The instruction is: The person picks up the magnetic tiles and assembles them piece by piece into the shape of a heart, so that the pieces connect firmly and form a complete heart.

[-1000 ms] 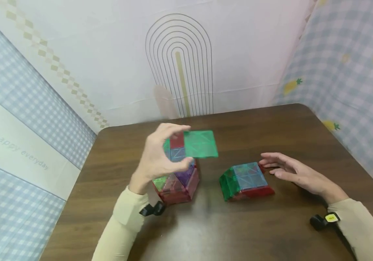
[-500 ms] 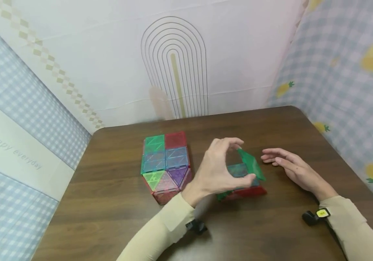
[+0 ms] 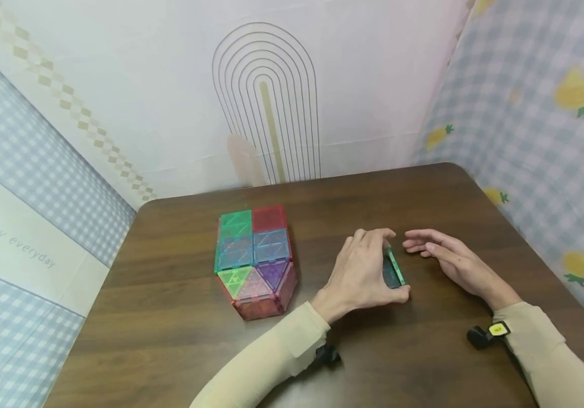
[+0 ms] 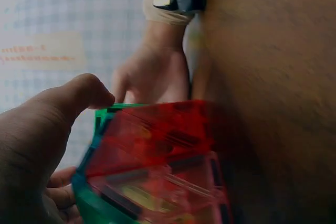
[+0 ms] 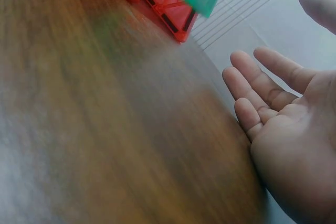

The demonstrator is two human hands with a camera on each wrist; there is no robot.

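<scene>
My left hand pinches a green square magnetic tile between thumb and fingers, at the right side of a small magnetic-tile block. In the head view the hand hides most of that block. The left wrist view shows its red triangle tile with a paler tile below. In the right wrist view the green tile slants beside red triangle tiles. My right hand lies on its side just right of the block, fingers loosely bent, holding nothing.
A larger magnetic-tile block, with green, red, blue, purple and pink tiles, stands left of my left hand on the brown table. A patterned cloth hangs behind the table's far edge.
My left hand has carried the green tile rightward from above the larger block and lowered it to the small block's right side. The right hand has barely moved.
</scene>
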